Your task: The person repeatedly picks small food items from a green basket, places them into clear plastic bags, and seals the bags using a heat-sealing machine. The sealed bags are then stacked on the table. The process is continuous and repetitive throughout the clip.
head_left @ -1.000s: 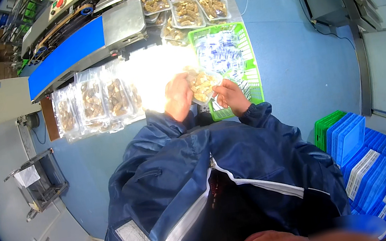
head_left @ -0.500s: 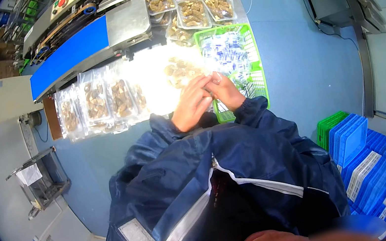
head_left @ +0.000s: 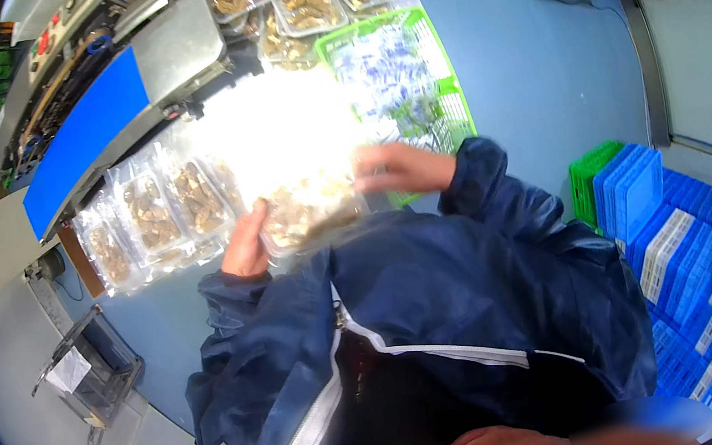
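A clear plastic tray of brown and pale mushroom-like pieces (head_left: 308, 209) is close to my body at the table's front edge, partly washed out by glare. My left hand (head_left: 246, 242) grips its left side, the thumb up along the rim and the other fingers mostly hidden. At the tray's right side is my right hand (head_left: 408, 169), its fingers pointing left and smeared by motion; whether they pinch anything does not show. Just beyond that hand stands a green basket (head_left: 460, 106) filled with small blue-and-white packets (head_left: 384, 71).
Bagged trays (head_left: 147, 212) lie in a row on the left, below a machine with a blue conveyor belt (head_left: 90, 133). More filled trays (head_left: 306, 0) are piled at the back. Blue crates (head_left: 692, 255) are stacked on the floor at right. Strong glare covers the table's middle (head_left: 277, 124).
My hands, together near the basket before, have parted. The left has moved left onto the tray; the right is now at its other side. The tray appears nearer my body, and the view has shifted.
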Motion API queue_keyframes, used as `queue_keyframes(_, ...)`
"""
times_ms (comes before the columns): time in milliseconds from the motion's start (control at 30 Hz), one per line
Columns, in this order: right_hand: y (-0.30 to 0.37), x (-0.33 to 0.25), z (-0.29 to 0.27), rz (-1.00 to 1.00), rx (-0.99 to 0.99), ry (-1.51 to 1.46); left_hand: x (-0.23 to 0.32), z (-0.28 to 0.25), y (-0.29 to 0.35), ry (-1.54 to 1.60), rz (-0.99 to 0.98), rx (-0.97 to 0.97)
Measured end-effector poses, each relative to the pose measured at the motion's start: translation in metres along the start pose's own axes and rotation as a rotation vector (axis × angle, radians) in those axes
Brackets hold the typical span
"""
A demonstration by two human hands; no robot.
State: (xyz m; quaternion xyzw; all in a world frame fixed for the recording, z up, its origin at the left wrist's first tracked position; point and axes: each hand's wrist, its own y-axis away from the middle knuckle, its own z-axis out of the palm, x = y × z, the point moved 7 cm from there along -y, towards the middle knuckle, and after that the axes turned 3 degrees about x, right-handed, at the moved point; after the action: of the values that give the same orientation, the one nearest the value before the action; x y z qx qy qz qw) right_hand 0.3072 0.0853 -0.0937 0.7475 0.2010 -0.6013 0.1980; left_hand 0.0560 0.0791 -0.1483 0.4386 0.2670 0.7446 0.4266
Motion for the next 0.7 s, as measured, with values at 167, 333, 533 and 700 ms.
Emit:
queue_keyframes(167, 0.065, 0.102, -0.114, 0.614, 0.649, 0.497, 0.025, -0.059, -0.007, -0.19, 0.344, 0.224)
queue_keyframes(333, 0.051, 0.139, -0.045, 0.661, 0.43, 0.672, 0.051, -0.036, 0.006, -0.056, 0.43, 0.226)
queue_keyframes(533, 0.052, 0.173, -0.028, 0.713, 0.547, 0.453, 0.031, -0.029, 0.008, -0.069, 0.451, 0.282)
queue_keyframes(700, 0.068, 0.155, -0.041, 0.515, 0.536, 0.393, 0.022, -0.04, 0.006, 0.004, 0.478, 0.313)
